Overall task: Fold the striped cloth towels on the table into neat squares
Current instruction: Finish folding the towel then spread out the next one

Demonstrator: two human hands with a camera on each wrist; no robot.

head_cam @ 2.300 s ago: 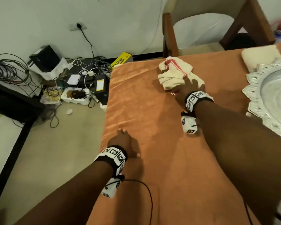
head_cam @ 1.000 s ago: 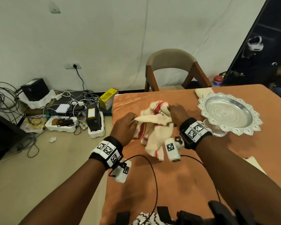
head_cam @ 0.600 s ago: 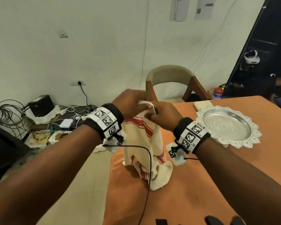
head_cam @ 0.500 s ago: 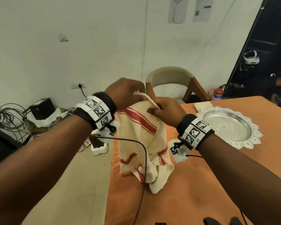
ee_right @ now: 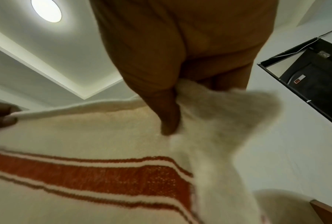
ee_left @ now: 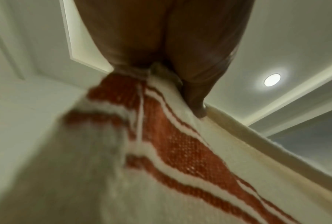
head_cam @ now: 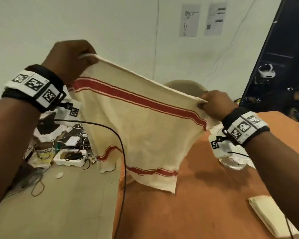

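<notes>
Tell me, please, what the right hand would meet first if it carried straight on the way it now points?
Probably the chair: the right hand, pinching the towel by a top corner, points away over the table's far edge, where the chair back shows just beyond the towel's top hem. Depth is unclear, so it may pass above.

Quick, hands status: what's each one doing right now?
Left hand: pinching one top corner of the striped towel, held up.
Right hand: pinching the other top corner.
</notes>
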